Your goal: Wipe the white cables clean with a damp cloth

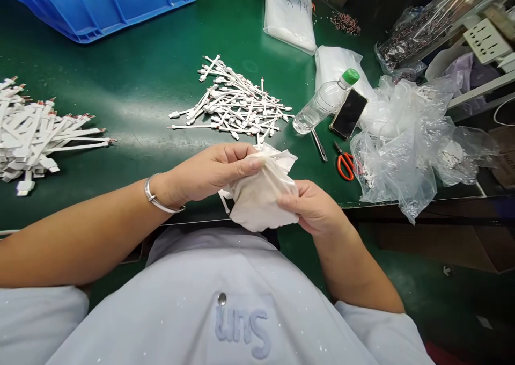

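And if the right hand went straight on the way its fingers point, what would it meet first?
The right hand would first meet the white cloth-like piece it holds; beyond that, perhaps the left hand, though depth is unclear.

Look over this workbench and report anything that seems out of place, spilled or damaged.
The crumpled clear bag on the right droops past the near edge of the green table, which looks untidy. Small reddish pieces lie loose on the far side, possibly spilled. Nothing looks plainly damaged.
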The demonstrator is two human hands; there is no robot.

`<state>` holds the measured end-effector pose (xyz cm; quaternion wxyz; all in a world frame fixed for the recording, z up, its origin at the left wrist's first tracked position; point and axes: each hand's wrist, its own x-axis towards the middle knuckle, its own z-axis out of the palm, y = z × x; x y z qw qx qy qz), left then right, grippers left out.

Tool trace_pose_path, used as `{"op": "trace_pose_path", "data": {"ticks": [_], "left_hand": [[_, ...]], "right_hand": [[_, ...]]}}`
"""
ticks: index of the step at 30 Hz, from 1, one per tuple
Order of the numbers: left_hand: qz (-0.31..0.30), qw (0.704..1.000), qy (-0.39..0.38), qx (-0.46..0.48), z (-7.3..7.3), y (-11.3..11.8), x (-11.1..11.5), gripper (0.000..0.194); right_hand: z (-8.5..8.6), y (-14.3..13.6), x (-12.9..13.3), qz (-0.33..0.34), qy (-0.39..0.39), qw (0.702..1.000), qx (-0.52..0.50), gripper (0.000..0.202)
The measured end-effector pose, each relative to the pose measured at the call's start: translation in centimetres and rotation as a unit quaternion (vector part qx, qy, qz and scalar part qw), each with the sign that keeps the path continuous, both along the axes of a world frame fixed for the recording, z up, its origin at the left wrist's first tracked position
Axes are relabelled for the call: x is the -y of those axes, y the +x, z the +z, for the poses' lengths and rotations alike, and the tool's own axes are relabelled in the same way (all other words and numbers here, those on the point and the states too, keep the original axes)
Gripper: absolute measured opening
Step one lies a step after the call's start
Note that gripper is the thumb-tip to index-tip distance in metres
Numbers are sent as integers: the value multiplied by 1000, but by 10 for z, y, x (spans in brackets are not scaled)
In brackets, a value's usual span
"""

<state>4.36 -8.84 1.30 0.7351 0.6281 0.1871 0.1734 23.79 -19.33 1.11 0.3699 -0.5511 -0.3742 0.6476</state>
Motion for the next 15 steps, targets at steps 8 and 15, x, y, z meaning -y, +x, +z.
{"op": "trace_pose_path", "data": {"ticks": [8,15], "left_hand": [[93,971,215,-51,-8,3,2,30],[160,913,354,-122,-18,5,-4,18]], "right_hand": [[15,7,-1,-112,241,961,70,54],[66,73,-23,-245,350,848,314,31]]}}
